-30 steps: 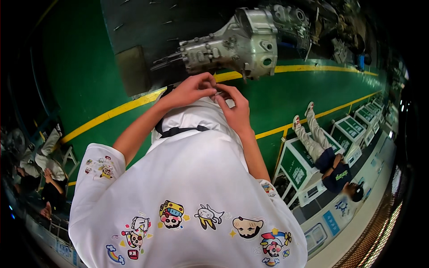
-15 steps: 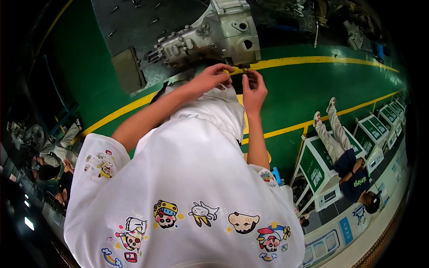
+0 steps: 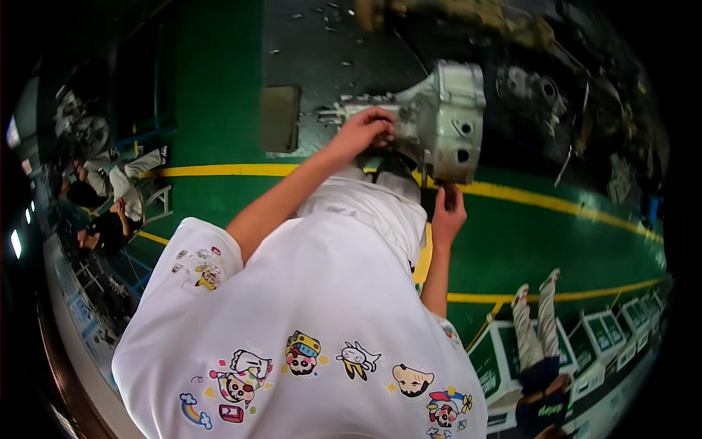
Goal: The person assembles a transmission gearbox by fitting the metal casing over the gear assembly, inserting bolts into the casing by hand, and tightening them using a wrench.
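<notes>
A grey metal gearbox housing (image 3: 457,110) lies on a dark surface in front of me, its wide bell-shaped end to the right. My left hand (image 3: 368,133) is over the narrower left part, fingers curled toward the thumb; whether they touch the casing or pinch a small part cannot be made out. Just below the lower edge of the bell end, my right hand (image 3: 448,208) has its thumb and fingertips pressed together. Anything between them is too small to name.
A flat brown-grey pad (image 3: 280,118) lies left of the housing. Other metal parts (image 3: 537,91) are at the right, and small bolts are scattered at the back. Yellow lines (image 3: 234,170) cross the green floor. People sit at both sides, near white-and-green cabinets (image 3: 486,358) at right.
My left hand has moved away from my right one, left over the housing. The right hand stays pinched by the bell end. The whole view has swung, shifting the housing right and down.
</notes>
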The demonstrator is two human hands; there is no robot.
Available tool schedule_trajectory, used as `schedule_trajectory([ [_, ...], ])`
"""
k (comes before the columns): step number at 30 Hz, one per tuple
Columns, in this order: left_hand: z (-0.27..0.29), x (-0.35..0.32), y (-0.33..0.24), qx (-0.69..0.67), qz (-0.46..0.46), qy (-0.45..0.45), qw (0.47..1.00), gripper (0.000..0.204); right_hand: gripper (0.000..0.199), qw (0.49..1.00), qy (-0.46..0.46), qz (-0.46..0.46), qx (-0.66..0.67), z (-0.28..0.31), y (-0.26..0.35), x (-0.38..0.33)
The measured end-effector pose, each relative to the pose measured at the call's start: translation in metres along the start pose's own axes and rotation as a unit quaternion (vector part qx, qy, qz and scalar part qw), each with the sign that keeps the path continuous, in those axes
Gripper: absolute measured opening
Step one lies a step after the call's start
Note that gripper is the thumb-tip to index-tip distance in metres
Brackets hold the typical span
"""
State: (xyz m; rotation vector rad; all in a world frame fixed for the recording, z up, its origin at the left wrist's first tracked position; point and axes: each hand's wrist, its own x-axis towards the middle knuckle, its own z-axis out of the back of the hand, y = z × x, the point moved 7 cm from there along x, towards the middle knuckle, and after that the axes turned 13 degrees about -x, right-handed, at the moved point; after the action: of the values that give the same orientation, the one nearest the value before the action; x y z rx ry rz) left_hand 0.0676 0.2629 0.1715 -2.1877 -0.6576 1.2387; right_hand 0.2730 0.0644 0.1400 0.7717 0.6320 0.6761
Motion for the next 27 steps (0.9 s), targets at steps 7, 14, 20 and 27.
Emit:
schedule_trajectory([
  [7, 0.031, 0.004, -0.050, 0.005, -0.086, -0.015, 0.996, 0.019, 0.021, 0.995, -0.071, 0.044, -0.058, 0.004, 0.021, -0.017],
  [14, 0.101, 0.041, -0.098, -0.007, -0.129, -0.070, 0.989, 0.017, 0.022, 0.990, -0.126, -0.050, 0.050, -0.010, 0.003, -0.023],
  [20, 0.222, 0.134, -0.090, 0.124, -0.093, -0.132, 0.979, 0.020, 0.025, 0.973, -0.174, -0.122, 0.090, -0.008, -0.010, -0.031],
  [27, 0.295, 0.224, -0.142, 0.560, -0.176, -0.213, 0.781, 0.036, 0.024, 0.970, -0.203, -0.102, -0.089, -0.027, 0.022, -0.034],
])
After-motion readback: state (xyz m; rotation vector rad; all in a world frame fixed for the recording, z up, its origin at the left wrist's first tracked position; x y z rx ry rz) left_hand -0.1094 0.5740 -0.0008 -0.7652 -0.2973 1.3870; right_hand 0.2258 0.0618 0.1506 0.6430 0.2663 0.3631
